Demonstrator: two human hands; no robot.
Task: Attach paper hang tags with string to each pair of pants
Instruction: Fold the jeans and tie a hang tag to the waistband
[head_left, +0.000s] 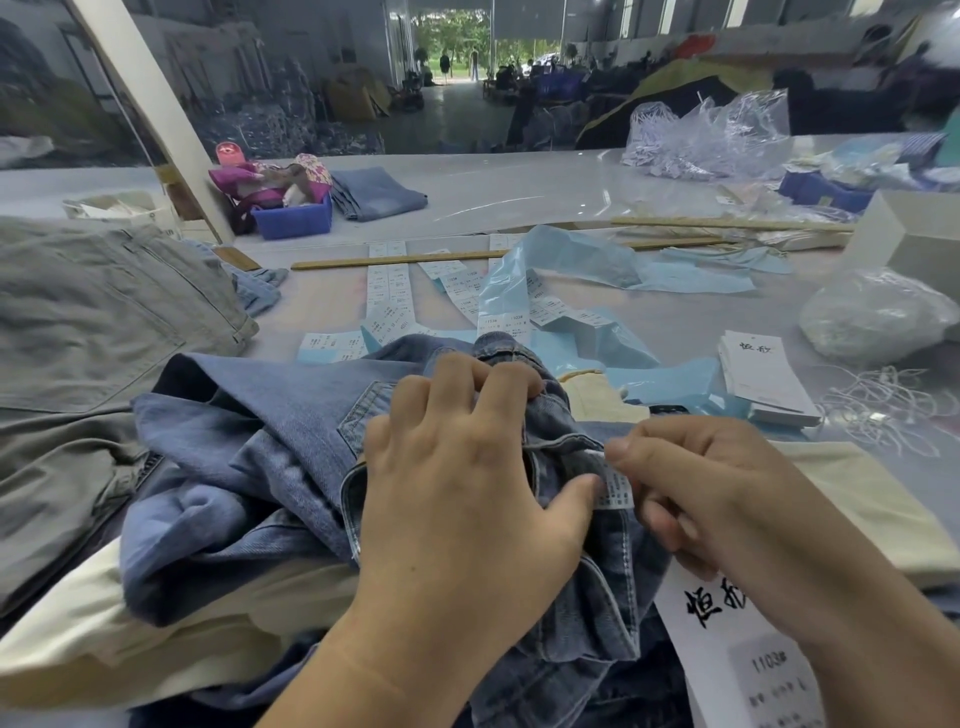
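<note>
A pair of blue denim pants (270, 447) is bunched on a worktable (519, 192) and gripped at the waistband by the left hand (467, 483), fingers curled into the fabric and the thumb pressed beside a small sewn-in care label (615, 486). That label is pinched by the thumb and forefinger of the right hand (737, 509), beneath which a white paper hang tag (727, 644) with black characters is seen lying against the denim. A stack of further hang tags (763, 376) is set to the right, just beside a tangle of white string (883, 405). Strips of printed size stickers (387, 296) and pale blue backing sheets (597, 265) are spread behind the pants, and grey pants (104, 312) are piled to the left.
</note>
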